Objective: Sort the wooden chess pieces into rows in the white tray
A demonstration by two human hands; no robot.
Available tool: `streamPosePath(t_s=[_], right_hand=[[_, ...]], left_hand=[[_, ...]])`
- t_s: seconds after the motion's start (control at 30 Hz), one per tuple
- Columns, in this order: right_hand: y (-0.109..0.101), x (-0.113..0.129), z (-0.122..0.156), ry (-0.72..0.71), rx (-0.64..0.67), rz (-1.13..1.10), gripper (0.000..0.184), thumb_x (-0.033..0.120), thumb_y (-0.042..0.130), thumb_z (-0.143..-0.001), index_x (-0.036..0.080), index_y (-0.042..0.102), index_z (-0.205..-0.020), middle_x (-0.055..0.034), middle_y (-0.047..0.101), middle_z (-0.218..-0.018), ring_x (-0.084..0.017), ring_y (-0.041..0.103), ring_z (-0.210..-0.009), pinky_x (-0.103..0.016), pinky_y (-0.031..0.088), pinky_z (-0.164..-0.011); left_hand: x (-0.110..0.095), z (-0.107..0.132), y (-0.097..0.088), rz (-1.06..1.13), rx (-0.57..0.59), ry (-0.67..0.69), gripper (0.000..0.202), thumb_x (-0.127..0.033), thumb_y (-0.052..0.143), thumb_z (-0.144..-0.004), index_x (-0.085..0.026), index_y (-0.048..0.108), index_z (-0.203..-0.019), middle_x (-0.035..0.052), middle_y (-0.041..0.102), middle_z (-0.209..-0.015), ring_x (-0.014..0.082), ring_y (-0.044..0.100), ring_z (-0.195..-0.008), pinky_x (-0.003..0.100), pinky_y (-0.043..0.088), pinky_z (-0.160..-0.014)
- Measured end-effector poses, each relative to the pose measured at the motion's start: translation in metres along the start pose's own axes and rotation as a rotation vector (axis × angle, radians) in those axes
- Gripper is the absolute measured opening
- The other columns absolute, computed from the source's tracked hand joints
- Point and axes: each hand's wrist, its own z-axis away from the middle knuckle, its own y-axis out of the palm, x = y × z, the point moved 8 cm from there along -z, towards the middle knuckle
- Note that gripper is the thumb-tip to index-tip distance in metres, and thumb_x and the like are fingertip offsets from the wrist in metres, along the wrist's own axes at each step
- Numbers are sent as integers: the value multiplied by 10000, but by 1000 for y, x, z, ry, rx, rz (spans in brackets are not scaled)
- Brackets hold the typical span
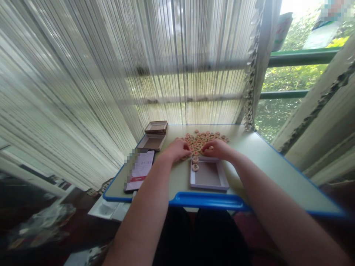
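Several round wooden game pieces [203, 138] lie in a loose heap on a pale table with a blue rim [210, 201]. My left hand [177, 149] rests at the near left edge of the heap, fingers curled over pieces. My right hand [217, 149] sits at the near right edge, fingers bent and pinched on a piece. Just in front of both hands lies a shallow white tray [209, 176], with two pieces [195, 163] stacked along its left top corner.
A phone [140, 170] with a lit screen lies at the table's left. Beyond it stand an open brown box [152, 142] and its lid [156, 127]. A striped curtain [111, 74] hangs behind the table, with a window [288, 88] at the right.
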Motion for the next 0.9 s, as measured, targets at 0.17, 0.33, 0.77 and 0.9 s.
streamPosePath(t_s=[0.17,0.33,0.77,0.9], right_hand=[[3,-3,0,-5,23,24,211,312,615,-687,226,722,-847,-15,676,-780,-163,593,-726,-246,415,-640],[4,-8,1,49,16,20,247,307,625,-672,209,706,-885,-9,653,-721,-140,575,-660,-228,405,-601],[1,-17,3,129,9,-64,252,356,646,-653,216,714,-851,-5,666,-756,-145,587,-682,-232,419,-615],[0,-17,2,139,1,-14,269,405,645,-649,213,712,-825,-12,674,-755,-161,594,-698,-243,416,-613]], left_hand=[[0,1,5,36,47,27,216,-317,629,-674,-182,696,-828,16,687,-759,132,611,-676,195,443,-585],[-1,0,9,86,82,33,300,-188,564,-696,-206,682,-972,4,689,-931,122,622,-769,175,473,-685],[-9,-1,-9,-139,-130,87,264,-188,494,-709,-178,703,-870,40,676,-924,151,608,-863,191,456,-791],[-9,-4,-4,-142,-124,103,254,-188,496,-708,-186,703,-856,33,676,-916,150,602,-863,199,450,-807]])
